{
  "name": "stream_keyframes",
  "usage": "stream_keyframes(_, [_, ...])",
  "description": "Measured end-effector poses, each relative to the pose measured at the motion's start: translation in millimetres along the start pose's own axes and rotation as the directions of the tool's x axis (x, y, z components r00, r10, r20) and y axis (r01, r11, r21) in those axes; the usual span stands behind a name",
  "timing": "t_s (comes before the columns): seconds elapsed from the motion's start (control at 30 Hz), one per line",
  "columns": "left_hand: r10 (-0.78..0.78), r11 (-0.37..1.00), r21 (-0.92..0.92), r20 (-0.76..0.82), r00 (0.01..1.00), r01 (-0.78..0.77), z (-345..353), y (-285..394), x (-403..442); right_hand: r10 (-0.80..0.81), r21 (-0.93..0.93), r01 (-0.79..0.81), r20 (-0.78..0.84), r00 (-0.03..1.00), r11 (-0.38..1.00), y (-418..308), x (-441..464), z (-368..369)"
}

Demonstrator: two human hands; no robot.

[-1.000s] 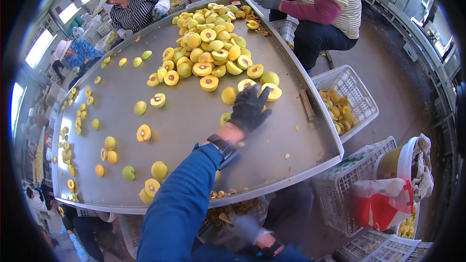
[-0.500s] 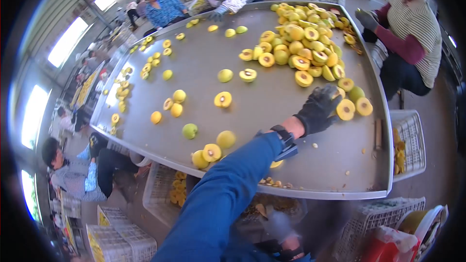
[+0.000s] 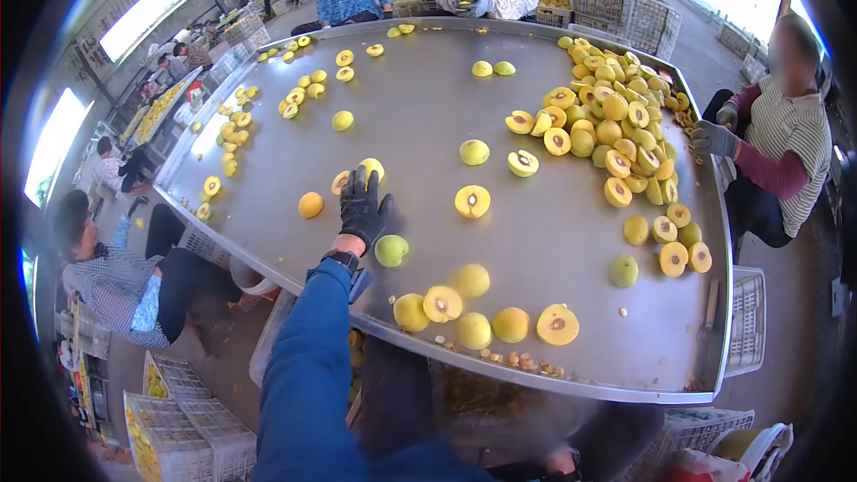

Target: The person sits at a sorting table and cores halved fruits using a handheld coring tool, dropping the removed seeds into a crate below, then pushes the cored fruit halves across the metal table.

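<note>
My left hand [image 3: 361, 210], in a black glove, reaches over the metal table. Its fingers are stretched out, and their tips touch a yellow peach half [image 3: 373, 170]. Beside the fingertips is a cut peach half [image 3: 340, 182], partly covered by the hand. A greenish peach half [image 3: 391, 251] rests just right of my wrist. My right hand [image 3: 562, 461] is low at the bottom edge, blurred and mostly out of sight, so its fingers do not show. Several peach halves [image 3: 443, 303] lie along the near table edge, some cut side up with brown centres.
A big heap of peach halves [image 3: 616, 112] covers the table's right side. Small pits [image 3: 527, 362] lie along the raised near rim [image 3: 571, 386]. Co-workers sit around the table, one with gloved hands [image 3: 714, 138] at the right. Plastic crates [image 3: 748, 321] stand below and around.
My left hand has moved from the peach halves at the right to those at the left. The view has shifted. The right-hand co-worker's hands have come down towards the table edge.
</note>
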State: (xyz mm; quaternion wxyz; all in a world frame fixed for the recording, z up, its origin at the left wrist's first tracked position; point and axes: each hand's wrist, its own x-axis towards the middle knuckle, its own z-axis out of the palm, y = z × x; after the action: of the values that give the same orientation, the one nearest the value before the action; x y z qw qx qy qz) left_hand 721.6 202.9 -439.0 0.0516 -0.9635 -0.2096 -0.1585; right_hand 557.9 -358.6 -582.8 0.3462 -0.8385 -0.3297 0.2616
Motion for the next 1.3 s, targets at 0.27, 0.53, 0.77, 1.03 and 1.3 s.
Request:
stream_keyframes(0.27, [0.380,0.872,-0.349,0.040,0.924,-0.344,3,135,92,0.162,-0.148,-0.126,0.266,0.950,0.981,14,5,-2])
stream_keyframes(0.53, [0.352,0.900,-0.341,0.201,0.914,-0.272,24,222,137,0.241,-0.279,-0.171,0.242,0.940,0.945,36,-7,23])
stream_keyframes(0.77, [0.562,0.821,-0.241,0.187,0.806,-0.517,43,255,126,-0.051,-0.215,0.043,-0.031,0.998,0.976,1,2,-3])
stream_keyframes(1.03, [0.664,0.723,-0.276,0.024,0.747,-0.633,7,163,41,0.147,-0.307,-0.088,0.174,0.974,0.948,18,2,15])
stream_keyframes(1.3, [0.657,0.727,-0.222,-0.048,0.752,-0.649,-33,116,-38,0.122,-0.275,-0.070,0.177,0.977,0.959,5,16,6])
